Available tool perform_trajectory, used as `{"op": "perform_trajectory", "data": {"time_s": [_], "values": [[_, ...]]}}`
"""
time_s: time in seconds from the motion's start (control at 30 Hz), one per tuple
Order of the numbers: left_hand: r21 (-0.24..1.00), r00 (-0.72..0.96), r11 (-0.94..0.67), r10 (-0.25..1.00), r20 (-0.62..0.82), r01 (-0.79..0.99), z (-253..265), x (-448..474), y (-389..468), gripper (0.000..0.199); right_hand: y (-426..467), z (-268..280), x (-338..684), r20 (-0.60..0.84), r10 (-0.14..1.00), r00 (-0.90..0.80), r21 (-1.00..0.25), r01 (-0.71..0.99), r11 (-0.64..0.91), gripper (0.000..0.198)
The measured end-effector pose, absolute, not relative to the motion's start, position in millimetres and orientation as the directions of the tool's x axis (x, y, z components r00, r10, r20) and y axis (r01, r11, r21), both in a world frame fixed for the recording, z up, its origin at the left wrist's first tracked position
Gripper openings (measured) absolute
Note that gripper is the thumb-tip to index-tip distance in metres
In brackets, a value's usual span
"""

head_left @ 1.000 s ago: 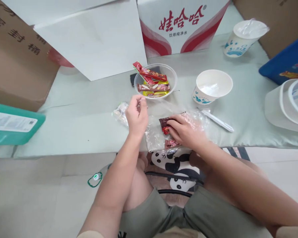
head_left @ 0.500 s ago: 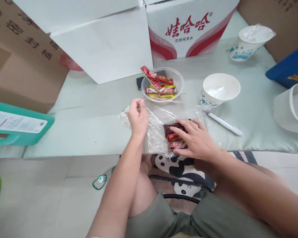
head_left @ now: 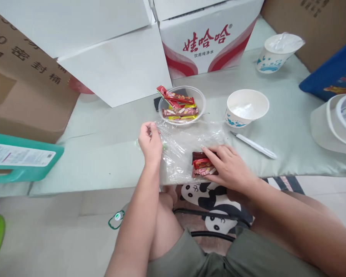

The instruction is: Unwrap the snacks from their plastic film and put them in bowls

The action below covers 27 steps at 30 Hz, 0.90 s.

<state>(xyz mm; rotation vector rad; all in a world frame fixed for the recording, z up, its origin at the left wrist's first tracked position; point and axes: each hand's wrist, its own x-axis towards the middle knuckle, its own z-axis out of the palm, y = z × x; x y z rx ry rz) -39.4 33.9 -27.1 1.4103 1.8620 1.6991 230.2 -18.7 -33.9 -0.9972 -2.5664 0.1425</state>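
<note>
My left hand (head_left: 150,143) is closed in a pinch on the left edge of a clear plastic film (head_left: 178,154), which is spread wrinkled over the table. Several wrapped snack bars (head_left: 203,165), dark brown and red, lie side by side on the film near the table's front edge. My right hand (head_left: 229,165) grips them from the right, fingers over the far side and thumb at the near side. Behind the film stands a clear plastic bowl (head_left: 202,105) with red, brown and yellow wrapped bars. A bit of green-white plastic shows beside my left hand, partly hidden.
A paper cup (head_left: 258,100) with plastic inside stands right of the bowl, a white utility knife (head_left: 255,145) in front of it. Farther off are another paper cup (head_left: 271,57), white cartons (head_left: 187,61), a blue container (head_left: 331,77) and white tubs (head_left: 323,123). A teal jug (head_left: 50,161) is at left.
The view has shifted slightly. My left hand has drawn a little away from my right hand with the film pulled along. My right hand's fingers have closed more around the bars.
</note>
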Motion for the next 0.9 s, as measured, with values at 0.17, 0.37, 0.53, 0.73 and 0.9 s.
{"op": "perform_trajectory", "data": {"time_s": [0.17, 0.37, 0.53, 0.73, 0.9], "values": [[0.87, -0.507, -0.164, 0.756, 0.413, 0.465, -26.8, -40.8, 32.3, 0.035, -15.0, -33.4, 237.6, 0.328, 0.709, -0.624, -0.3, 0.644, 0.704, 0.044], [0.886, -0.522, -0.164, 0.756, 0.395, 0.433, -28.3, -43.7, 35.5, 0.035, -13.2, -27.3, 244.8, 0.163, 0.868, -0.469, -0.673, 0.591, 0.445, 0.043], [0.896, -0.543, -0.159, 0.747, 0.383, 0.414, -27.3, -48.5, 36.2, 0.033, -6.1, -33.3, 249.9, 0.02, 0.944, -0.328, -0.973, 0.211, 0.094, 0.047], [0.921, -0.556, -0.165, 0.755, 0.348, 0.353, -21.3, -48.2, 29.7, 0.03, -5.8, -42.5, 279.3, 0.04, 0.997, -0.059, -0.997, 0.067, 0.043, 0.042], [0.948, -0.374, -0.149, 0.893, 0.251, 0.282, -11.8, -40.1, 20.9, 0.018, 18.8, 1.2, 284.5, 0.191, 0.981, -0.031, -0.961, 0.199, 0.193, 0.042]]}}
